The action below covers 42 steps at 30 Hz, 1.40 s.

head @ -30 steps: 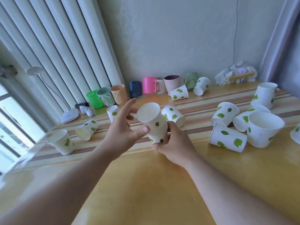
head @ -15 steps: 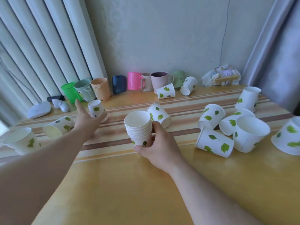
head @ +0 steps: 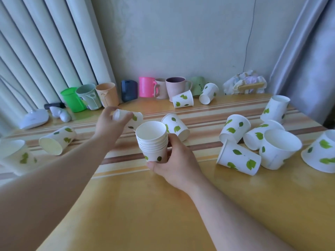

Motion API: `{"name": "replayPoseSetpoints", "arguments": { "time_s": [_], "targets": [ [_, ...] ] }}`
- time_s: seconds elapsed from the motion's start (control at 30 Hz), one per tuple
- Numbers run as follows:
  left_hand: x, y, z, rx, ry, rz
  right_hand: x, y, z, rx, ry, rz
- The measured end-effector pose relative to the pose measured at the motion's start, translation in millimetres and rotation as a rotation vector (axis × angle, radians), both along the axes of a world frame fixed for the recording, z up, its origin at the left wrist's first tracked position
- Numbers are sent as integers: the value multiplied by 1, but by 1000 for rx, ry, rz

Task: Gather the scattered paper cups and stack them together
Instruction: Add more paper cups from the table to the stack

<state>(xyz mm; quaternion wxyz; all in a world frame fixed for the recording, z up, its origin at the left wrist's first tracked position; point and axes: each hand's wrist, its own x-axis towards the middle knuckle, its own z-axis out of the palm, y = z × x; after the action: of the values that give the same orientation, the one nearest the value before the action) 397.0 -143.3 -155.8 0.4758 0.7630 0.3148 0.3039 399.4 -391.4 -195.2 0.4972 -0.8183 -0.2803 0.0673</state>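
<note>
1. A room in a home, by the look of it: a yellow wooden tabletop (head: 163,214) with brown stripes stands against a plain pale wall (head: 181,42).
2. Pleated curtains (head: 45,51) hang at the left and a grey drape (head: 308,51) at the right.
3. Household plastic mugs (head: 146,87) in green, orange, navy and pink line the wall.
4. Leaf-printed paper cups (head: 237,156) lie scattered about, and a thin cord (head: 249,33) runs down the wall.
</note>
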Motion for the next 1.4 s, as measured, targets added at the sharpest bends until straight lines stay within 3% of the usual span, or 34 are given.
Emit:
{"name": "replayPoseSetpoints", "arguments": {
  "time_s": [0.17, 0.23, 0.37, 0.47, 0.57, 0.67, 0.73, 0.8, 0.87, 1.0, 1.27, 1.4],
  "targets": [
    [-33, -9, 2, 82, 120, -184, -3, -1, 2, -6, 3, -2],
    [-45, -11, 9, 178, 289, -339, -3, -1, 2, -6, 6, 0],
    [-63, -15, 35, 455, 794, -604, -3, -1, 3, -8, 4, 4],
    [-65, -24, 46, 550, 907, -634, -3, -2, 3, -5, 12, 7],
    [-68, -30, 46, 588, 746, -501, -4, -3, 3, -1, 7, 7],
    [-74, -34, 49, 275, 212, -345, -5, -2, 4, 7, 12, 9],
    [-80, -49, 60, 26, -143, -366, -5, -2, 3, 7, 12, 11],
    [-85, -69, 69, -39, -309, -435, -7, -3, 3, 7, 12, 19],
    [-91, -87, 68, 55, -306, -491, -9, -5, 4, 0, 1, 35],
    [-105, -92, 50, 261, -130, -472, -17, -8, 11, -33, -14, 53],
    [-164, -54, 33, 196, -3, -535, -56, 17, 21, -133, 28, 192],
    [-200, -14, 25, 77, -6, -332, -64, 43, 29, -140, 47, 213]
  ]
}}
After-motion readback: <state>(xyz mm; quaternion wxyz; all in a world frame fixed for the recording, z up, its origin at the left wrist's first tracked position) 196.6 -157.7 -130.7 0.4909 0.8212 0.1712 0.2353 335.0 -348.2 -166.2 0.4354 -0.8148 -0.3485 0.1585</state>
